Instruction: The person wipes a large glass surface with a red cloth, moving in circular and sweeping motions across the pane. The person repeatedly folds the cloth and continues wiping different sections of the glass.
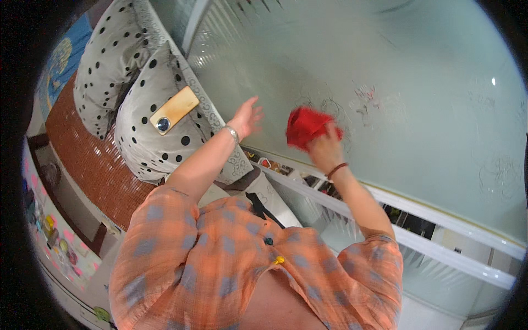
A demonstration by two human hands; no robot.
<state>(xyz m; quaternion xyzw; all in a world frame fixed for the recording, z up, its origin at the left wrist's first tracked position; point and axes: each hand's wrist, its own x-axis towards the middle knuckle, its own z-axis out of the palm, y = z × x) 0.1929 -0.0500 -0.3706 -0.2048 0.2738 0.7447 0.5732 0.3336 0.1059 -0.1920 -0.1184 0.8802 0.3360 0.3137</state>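
Observation:
A bright red cloth (307, 128) is bunched in my right hand (328, 150), whose fingers press over its lower right part. The hand and cloth are slightly blurred, and both lie in front of a large frosted glass panel (412, 136). Faint swirling line marks show on the glass around the cloth. My left hand (248, 117) holds nothing, its fingers spread. It hovers beside the panel's lower left part; whether it touches the glass I cannot tell. A silver bracelet (232, 134) circles that wrist.
Left of my arm, a gold phone (175, 110) lies on a white pillow (152, 144) with black dots. A second dotted pillow (107, 70) adjoins it on a brown tiled mat (82, 136). A white frame rail (437, 208) borders the panel, with small items (268, 163) visible by it.

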